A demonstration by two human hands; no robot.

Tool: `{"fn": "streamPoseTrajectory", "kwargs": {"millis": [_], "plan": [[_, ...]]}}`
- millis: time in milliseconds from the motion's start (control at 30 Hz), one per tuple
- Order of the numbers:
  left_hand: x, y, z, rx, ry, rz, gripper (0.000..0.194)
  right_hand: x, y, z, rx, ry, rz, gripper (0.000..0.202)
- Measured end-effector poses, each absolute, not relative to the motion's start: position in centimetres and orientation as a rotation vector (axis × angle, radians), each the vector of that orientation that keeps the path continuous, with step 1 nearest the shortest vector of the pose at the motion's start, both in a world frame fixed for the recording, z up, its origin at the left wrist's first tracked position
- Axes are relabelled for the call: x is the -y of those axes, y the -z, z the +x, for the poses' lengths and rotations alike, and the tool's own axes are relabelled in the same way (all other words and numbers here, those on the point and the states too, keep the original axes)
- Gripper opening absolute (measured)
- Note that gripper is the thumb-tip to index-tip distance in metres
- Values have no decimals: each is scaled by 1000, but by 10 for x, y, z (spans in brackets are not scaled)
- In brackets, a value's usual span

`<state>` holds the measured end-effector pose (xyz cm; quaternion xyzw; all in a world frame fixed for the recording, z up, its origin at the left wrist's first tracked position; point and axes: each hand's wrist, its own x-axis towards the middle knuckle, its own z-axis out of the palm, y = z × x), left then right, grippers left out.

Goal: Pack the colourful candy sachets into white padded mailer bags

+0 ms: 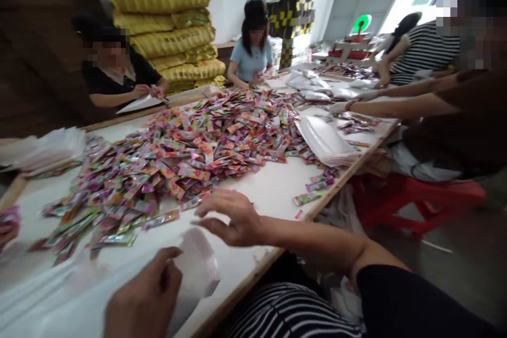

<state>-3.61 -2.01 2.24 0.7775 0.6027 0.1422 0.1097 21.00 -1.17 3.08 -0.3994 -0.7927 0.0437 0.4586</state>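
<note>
My left hand [142, 296] is at the bottom, fingers curled on a translucent white bag [198, 264] whose rounded end stands up from the table. More flat white bags [35, 301] lie to its left. My right hand [233, 216] hovers over the white table [273, 182] with thumb and fingers apart and nothing between them. Just beyond it spreads a large heap of small pink, purple and green packets [206, 142]. A few loose packets [309, 198] lie by the table's right edge.
Across the table sit two people [119, 79] [253, 53]. At the right, a person's arms [404, 105] reach over white bags [328, 142]. Another bag stack [47, 148] is at the left. Yellow sacks [166, 37] stand behind, and a red stool [415, 200] is at the right.
</note>
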Motion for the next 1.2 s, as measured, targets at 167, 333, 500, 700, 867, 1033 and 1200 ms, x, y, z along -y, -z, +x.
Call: {"fn": "streamPoseTrajectory", "kwargs": {"millis": [167, 333, 500, 700, 867, 1033, 1200], "plan": [[8, 39, 16, -1656, 303, 2270, 33, -84, 23, 254, 1948, -235, -1603, 20], [12, 56, 8, -1722, 425, 2190, 38, -128, 50, 288, 2039, -152, -1871, 38], [11, 29, 8, -1739, 455, 2142, 43, -117, 63, 301, 2134, -285, -1766, 32], [-15, 9, 31, -1738, 119, 2311, 41, -62, 79, 316, 1846, -432, -1501, 24], [-69, 21, 66, -1727, -75, 2541, 40, -7, 86, 316, 1389, -826, -1437, 18], [-101, 44, 87, -1515, 136, 2606, 40, 22, 78, 333, 890, -1199, -1312, 29], [-69, 61, 112, -1188, 55, 2630, 37, 26, 84, 352, 691, -1163, -1291, 36]]}}
